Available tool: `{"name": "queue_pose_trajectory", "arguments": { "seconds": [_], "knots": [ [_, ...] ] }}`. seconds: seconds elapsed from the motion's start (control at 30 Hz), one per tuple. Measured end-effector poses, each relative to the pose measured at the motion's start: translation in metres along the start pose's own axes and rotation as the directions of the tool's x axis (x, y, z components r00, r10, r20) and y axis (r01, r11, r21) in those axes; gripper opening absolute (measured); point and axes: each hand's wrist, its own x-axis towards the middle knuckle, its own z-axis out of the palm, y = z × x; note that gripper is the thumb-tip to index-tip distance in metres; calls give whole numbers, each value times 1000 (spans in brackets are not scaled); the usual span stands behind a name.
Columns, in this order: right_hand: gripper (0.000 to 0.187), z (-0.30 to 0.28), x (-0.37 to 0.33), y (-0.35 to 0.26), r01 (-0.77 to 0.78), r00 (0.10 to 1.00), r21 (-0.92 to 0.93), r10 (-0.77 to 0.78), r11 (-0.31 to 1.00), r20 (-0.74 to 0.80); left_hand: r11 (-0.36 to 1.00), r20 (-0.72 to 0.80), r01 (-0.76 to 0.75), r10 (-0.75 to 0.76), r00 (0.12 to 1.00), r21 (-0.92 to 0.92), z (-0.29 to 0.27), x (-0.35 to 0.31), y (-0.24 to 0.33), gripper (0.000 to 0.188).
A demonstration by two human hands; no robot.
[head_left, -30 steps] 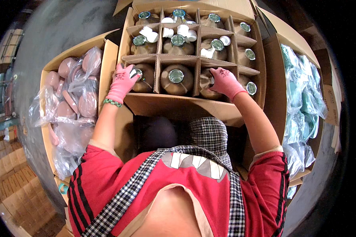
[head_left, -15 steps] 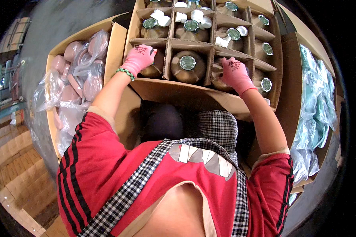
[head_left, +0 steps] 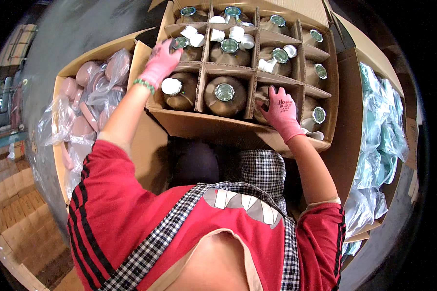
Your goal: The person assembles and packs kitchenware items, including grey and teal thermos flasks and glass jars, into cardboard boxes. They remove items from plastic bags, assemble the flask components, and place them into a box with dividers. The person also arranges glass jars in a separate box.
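Observation:
My left hand, in a pink glove, is at the left edge of the divided cardboard box. Its fingers are extended, slightly blurred, beside the open mouth of a glass bottle in the second row. Below it, a white cap lies against the neck of the near-left bottle. My right hand, gloved alike, is down in the third near compartment with curled fingers. It covers the neck of the bottle there, so what it grips is hidden. Between my hands stands an uncapped bottle.
Loose white caps lie among the bottles farther back. At the left is a carton of pink plastic parts in clear bags; at the right, a carton holds teal bagged items. Cardboard flaps stand between the cartons.
My left hand has moved from the near-left bottle back to the second row, uncovering a white cap by that bottle. My right hand stays at the same compartment. The view has shifted slightly.

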Motion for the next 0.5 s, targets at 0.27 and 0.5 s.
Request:
{"name": "queue_pose_trajectory", "arguments": {
  "seconds": [0.27,0.5],
  "knots": [
    [44,-8,1,-5,-16,1000,-2,16,1000,26,993,-1,66,-66,998,99,41,89,11,60],
    [26,-9,85,21,106,984,516,-16,850,-176,780,-165,-6,-126,978,-626,75,118,-53,63]
  ]
}}
